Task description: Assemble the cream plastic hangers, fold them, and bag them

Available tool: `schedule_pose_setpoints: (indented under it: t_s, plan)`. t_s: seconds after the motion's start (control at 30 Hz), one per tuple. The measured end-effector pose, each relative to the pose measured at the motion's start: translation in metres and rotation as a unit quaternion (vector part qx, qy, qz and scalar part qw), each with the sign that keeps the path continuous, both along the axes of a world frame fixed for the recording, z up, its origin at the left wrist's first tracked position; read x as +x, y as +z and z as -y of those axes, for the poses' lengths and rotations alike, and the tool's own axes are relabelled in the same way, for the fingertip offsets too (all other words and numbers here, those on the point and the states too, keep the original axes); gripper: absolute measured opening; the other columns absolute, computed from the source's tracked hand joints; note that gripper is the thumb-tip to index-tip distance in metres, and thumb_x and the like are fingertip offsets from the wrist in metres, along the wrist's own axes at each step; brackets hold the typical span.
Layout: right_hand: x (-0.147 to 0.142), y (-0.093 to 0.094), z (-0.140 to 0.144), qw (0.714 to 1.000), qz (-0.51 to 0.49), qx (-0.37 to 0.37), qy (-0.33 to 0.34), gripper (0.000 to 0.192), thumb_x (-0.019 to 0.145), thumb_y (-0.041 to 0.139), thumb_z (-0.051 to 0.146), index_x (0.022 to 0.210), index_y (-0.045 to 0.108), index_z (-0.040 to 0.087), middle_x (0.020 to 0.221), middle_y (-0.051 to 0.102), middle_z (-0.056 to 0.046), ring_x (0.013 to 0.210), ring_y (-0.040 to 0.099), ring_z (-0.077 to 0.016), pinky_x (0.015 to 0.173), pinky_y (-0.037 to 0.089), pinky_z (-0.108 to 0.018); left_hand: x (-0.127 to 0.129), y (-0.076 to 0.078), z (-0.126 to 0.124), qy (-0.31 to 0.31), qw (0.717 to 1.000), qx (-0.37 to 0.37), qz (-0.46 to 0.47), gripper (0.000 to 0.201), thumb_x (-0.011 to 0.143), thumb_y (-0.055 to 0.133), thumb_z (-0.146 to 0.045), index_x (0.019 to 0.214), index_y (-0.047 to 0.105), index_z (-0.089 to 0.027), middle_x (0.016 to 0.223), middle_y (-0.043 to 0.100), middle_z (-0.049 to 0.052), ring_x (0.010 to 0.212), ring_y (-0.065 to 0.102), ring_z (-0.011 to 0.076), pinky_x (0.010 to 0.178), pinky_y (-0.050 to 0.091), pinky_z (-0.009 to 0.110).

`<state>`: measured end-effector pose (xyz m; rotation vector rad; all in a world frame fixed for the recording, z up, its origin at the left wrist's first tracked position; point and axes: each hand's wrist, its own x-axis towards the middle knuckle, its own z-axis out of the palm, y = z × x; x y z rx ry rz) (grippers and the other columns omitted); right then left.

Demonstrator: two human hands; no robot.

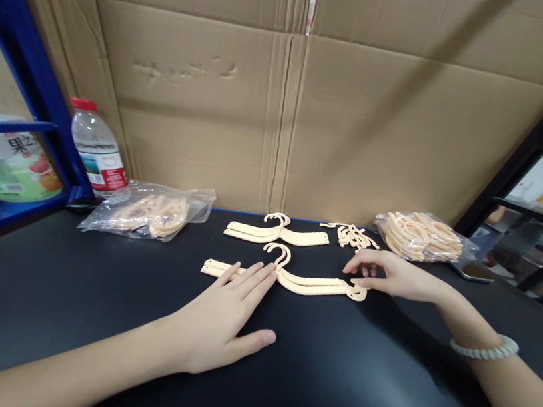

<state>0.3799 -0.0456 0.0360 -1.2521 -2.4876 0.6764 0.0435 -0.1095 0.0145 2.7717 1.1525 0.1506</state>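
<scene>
A cream plastic hanger (305, 282) lies flat on the black table top (86, 299), hook pointing away from me. My left hand (225, 318) rests flat and open on the table, its fingertips over the hanger's left arm. My right hand (387, 277) pinches the hanger's right end between thumb and fingers. A second cream hanger (277, 233), or a small stack of them, lies just behind. A few loose cream hooks (354, 236) sit to its right.
A clear bag of cream parts (153, 212) lies at the back left, another bag of hooks (421, 237) at the back right. A water bottle (97, 149) stands by the blue shelf frame (29, 61). Cardboard (286, 98) walls the back. A phone (471, 272) lies far right.
</scene>
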Motion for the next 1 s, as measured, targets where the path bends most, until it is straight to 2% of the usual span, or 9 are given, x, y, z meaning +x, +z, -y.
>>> schedule_pose_setpoints:
  t_s: [0.2,0.37,0.5,0.6,0.67,0.8,0.9,1.0]
  plan:
    - [-0.005,0.002,0.003,0.999,-0.008,0.032,0.008,0.029,0.084,0.056,0.040,0.100,0.066,0.018,0.092,0.064,-0.007,0.079,0.056,-0.0194,0.070,0.047,-0.032,-0.001,0.001,0.001,0.005,1.000,-0.007,-0.003,0.074,0.093,0.033,-0.056,0.150,0.009,-0.016,0.156,0.012,0.010,0.144,0.011,0.0284,0.115,0.011,0.054]
    - [-0.033,-0.008,0.012,0.990,-0.070,0.125,-0.006,0.027,0.089,0.052,0.038,0.102,0.065,0.019,0.097,0.063,-0.008,0.088,0.058,-0.0210,0.078,0.048,-0.035,-0.001,0.001,0.003,0.009,1.000,-0.012,-0.006,0.075,0.093,0.033,-0.057,0.150,0.008,-0.015,0.156,0.010,0.010,0.144,0.009,0.0275,0.115,0.008,0.054]
    - [-0.052,-0.019,0.023,0.989,-0.038,0.137,0.031,0.035,0.086,0.059,0.042,0.113,0.062,0.020,0.106,0.060,-0.009,0.100,0.056,-0.0230,0.088,0.048,-0.037,0.001,-0.001,0.007,0.033,0.999,0.010,0.010,0.076,0.091,0.038,-0.055,0.150,0.009,-0.017,0.156,0.009,0.011,0.144,0.008,0.0292,0.115,0.008,0.055]
    - [-0.059,-0.027,0.027,0.988,-0.010,0.152,0.025,0.040,0.088,0.056,0.043,0.122,0.058,0.021,0.117,0.057,-0.011,0.110,0.055,-0.0249,0.095,0.047,-0.040,0.004,-0.003,0.011,0.075,0.997,0.012,0.009,0.075,0.091,0.040,-0.052,0.150,0.013,-0.015,0.156,0.010,0.013,0.144,0.006,0.0303,0.115,0.009,0.055]
    - [-0.063,-0.034,0.028,0.984,0.008,0.177,0.009,0.044,0.092,0.048,0.042,0.130,0.052,0.020,0.130,0.053,-0.013,0.121,0.049,-0.0267,0.101,0.043,-0.043,0.005,-0.005,0.013,0.094,0.996,0.001,0.002,0.075,0.091,0.038,-0.053,0.149,0.016,-0.012,0.155,0.010,0.016,0.143,0.005,0.0312,0.115,0.009,0.055]
    - [-0.077,-0.045,0.033,0.973,0.074,0.217,-0.009,0.056,0.095,0.040,0.041,0.144,0.035,0.014,0.148,0.036,-0.013,0.139,0.028,-0.0286,0.112,0.030,-0.050,0.005,-0.005,0.015,0.098,0.995,-0.020,0.007,0.075,0.091,0.036,-0.054,0.149,0.017,-0.009,0.155,0.010,0.018,0.143,0.005,0.0324,0.114,0.010,0.056]
    - [-0.087,-0.047,0.040,0.973,0.118,0.198,-0.010,0.062,0.095,0.036,0.044,0.147,0.029,0.010,0.151,0.027,-0.014,0.141,0.021,-0.0287,0.113,0.027,-0.052,0.005,-0.004,0.014,0.088,0.996,-0.024,0.017,0.075,0.091,0.039,-0.052,0.149,0.018,-0.009,0.154,0.010,0.019,0.143,0.006,0.0337,0.114,0.012,0.058]
    - [-0.088,-0.045,0.043,0.978,0.138,0.156,-0.012,0.063,0.095,0.032,0.048,0.147,0.029,0.011,0.151,0.025,-0.014,0.140,0.022,-0.0295,0.112,0.025,-0.054,0.005,-0.001,0.012,0.071,0.997,-0.034,0.020,0.077,0.091,0.040,-0.052,0.148,0.017,-0.007,0.154,0.011,0.020,0.143,0.006,0.0343,0.113,0.012,0.058]
